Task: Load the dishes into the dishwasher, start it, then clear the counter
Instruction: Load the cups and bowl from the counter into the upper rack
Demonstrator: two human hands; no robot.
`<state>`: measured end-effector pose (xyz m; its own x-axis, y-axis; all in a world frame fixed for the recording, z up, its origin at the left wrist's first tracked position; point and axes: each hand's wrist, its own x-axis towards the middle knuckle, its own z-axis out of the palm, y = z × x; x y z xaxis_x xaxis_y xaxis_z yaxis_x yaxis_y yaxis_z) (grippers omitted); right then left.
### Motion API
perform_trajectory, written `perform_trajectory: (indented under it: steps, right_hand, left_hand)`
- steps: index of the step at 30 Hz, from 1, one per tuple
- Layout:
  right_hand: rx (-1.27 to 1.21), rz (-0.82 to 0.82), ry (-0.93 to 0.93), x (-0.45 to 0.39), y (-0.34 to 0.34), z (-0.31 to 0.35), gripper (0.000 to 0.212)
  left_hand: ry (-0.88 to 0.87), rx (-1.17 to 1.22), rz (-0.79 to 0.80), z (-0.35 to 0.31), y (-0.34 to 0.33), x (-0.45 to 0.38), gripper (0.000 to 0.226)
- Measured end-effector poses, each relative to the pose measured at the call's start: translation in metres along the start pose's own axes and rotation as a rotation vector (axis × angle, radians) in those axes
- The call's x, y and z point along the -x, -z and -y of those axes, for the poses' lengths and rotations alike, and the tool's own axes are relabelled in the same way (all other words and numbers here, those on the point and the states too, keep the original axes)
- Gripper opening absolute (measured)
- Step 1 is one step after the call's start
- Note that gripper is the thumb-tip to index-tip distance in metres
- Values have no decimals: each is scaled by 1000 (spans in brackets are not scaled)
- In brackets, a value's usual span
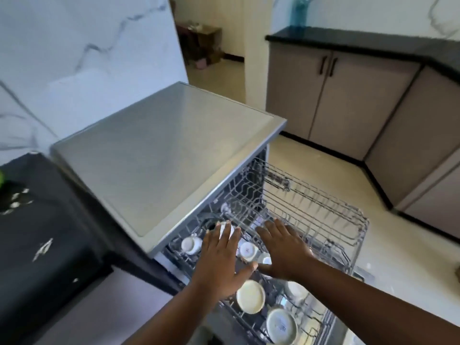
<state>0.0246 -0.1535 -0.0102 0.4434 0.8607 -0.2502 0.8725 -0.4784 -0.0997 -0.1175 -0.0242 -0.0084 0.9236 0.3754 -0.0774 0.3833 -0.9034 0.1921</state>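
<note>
Dishwasher (pixel 164 155) rack (pixel 311 210) under both flat hands; no legible writing.

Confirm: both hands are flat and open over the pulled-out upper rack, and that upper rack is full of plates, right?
Not quite. The head view shows both the left hand and right hand open over the pulled-out upper rack, but that rack holds small white cups, not plates, and is largely empty. The plates sit in the lower rack.
</note>
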Motion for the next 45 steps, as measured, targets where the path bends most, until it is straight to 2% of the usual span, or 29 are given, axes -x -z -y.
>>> perform_trajectory:
  steps: [4,11,17,21,26,33,38,45]
  right_hand:
    - [53,-53,99,-18,31,41,94]
    - [98,-143,272,-58,69,145,94]
    - [148,-178,355,-95,94,267,98]
    - [102,-276,413,-128,99,352,92]
    - [40,-275,475,-158,109,439,97]
    - [-21,-211,482,-222,110,482,97]
    - [-236,-152,457,-292,120,504,93]
    - [-403,-134,439,-384,125,540,81]
  left_hand:
    - [73,-8,-107,32,32,18,91]
    - [282,-91,-202,119,75,71,98]
    - [403,-101,-257,223,119,146,97]
    - [519,-151,-288,300,150,188,92]
    - [588,-160,-345,378,169,217,98]
    - [690,-103,-344,443,180,211,103]
    - [784,-65,-311,480,185,188,112]
    - [897,-42,-234,520,178,155,100]
